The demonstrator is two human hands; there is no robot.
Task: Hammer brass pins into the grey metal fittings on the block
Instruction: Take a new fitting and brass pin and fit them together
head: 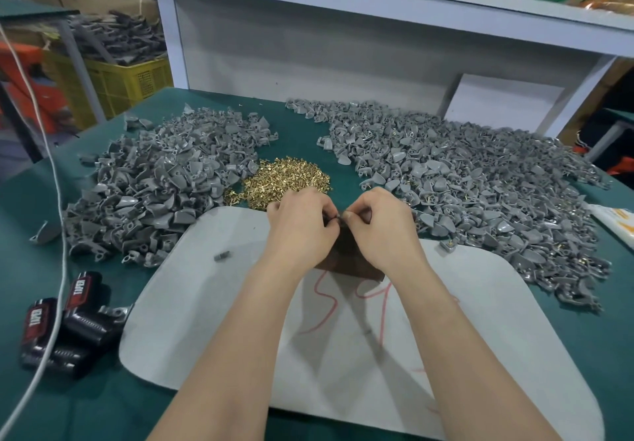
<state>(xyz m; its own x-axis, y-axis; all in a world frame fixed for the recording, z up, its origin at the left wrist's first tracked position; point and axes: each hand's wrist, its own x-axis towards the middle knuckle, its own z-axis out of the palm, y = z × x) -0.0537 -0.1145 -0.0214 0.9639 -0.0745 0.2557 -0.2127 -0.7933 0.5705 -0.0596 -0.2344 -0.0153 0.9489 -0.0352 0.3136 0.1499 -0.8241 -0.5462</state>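
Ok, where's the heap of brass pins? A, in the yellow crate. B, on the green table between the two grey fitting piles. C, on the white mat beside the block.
B: the brass pins lie on the green table, in the gap between the left pile of grey fittings and the right pile, just beyond the left hand and right hand.

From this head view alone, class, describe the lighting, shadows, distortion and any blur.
Head view: even light, no strong glare; soft arm shadows fall on the white mat; the wide lens bows the shelf edge; the small part pinched by left hand and right hand is too soft to identify.
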